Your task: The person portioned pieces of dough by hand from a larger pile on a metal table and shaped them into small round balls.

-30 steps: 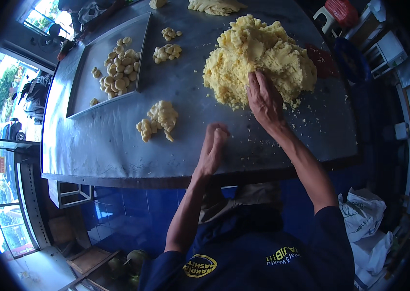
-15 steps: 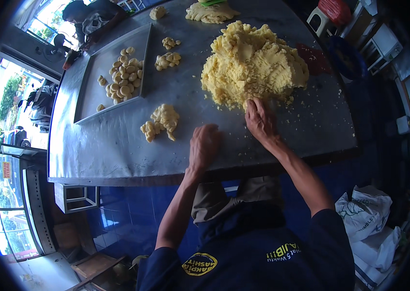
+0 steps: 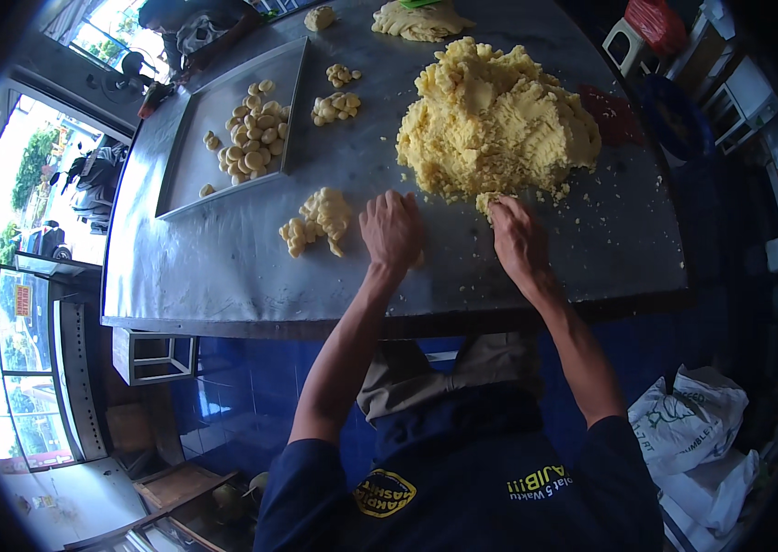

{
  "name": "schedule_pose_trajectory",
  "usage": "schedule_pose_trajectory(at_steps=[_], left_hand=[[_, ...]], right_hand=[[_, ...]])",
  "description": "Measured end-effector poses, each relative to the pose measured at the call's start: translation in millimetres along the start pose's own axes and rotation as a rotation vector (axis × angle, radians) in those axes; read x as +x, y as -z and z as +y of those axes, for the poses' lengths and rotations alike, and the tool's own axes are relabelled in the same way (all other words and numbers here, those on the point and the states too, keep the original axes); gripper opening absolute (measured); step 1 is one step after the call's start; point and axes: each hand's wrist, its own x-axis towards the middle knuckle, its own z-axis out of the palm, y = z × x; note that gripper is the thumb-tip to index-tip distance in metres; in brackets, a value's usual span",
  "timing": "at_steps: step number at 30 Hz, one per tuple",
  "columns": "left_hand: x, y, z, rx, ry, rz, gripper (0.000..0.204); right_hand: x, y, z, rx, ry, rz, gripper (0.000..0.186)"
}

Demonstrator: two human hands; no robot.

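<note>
On the metal table sits a big crumbly mound of yellow filling (image 3: 499,120). At its near edge my right hand (image 3: 522,244) is closed, with a small yellow lump (image 3: 488,201) of filling pinched in its fingertips. My left hand (image 3: 391,230) rests on the tabletop to the left, back up and fingers curled under. A pale bit shows by its thumb side; what lies under the palm is hidden. Left of that hand is a cluster of pale dough pieces (image 3: 320,221).
A shallow metal tray (image 3: 191,147) at the left holds many round dough balls (image 3: 255,133). Two small dough clusters (image 3: 336,108) lie beside it. Larger dough (image 3: 421,20) sits at the far edge. A red sheet (image 3: 611,115) lies right of the mound. Another person (image 3: 195,28) stands at the far left.
My right hand has drawn back slightly from the mound, and a yellow lump now shows in its fingers. My left hand has shifted forward on the table. The whole view has shifted a little.
</note>
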Motion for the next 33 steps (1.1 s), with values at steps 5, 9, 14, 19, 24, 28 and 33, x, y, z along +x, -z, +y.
schedule_pose_trajectory(at_steps=[5,9,14,19,24,28,33], left_hand=[[-19,6,-24,-0.224,-0.034,-0.084,0.021],[-67,57,-31,-0.347,-0.222,-0.224,0.023],[-27,93,-82,-0.551,0.099,0.171,0.032],[14,93,-181,-0.162,0.061,-0.024,0.026],[2,100,-170,-0.160,0.105,-0.285,0.026],[-15,117,-150,-0.401,0.353,-0.317,0.025],[-20,102,-140,-1.032,0.483,0.037,0.027]], right_hand=[[-8,-2,3,-0.002,0.050,0.070,0.025],[-1,16,5,0.152,-0.074,-0.071,0.031],[9,8,20,0.023,0.100,0.001,0.044],[12,19,1,0.037,-0.025,-0.218,0.049],[-9,23,26,0.020,0.014,-0.104,0.050],[-11,15,34,0.087,0.043,-0.013,0.049],[4,4,32,0.129,0.032,-0.012,0.036]])
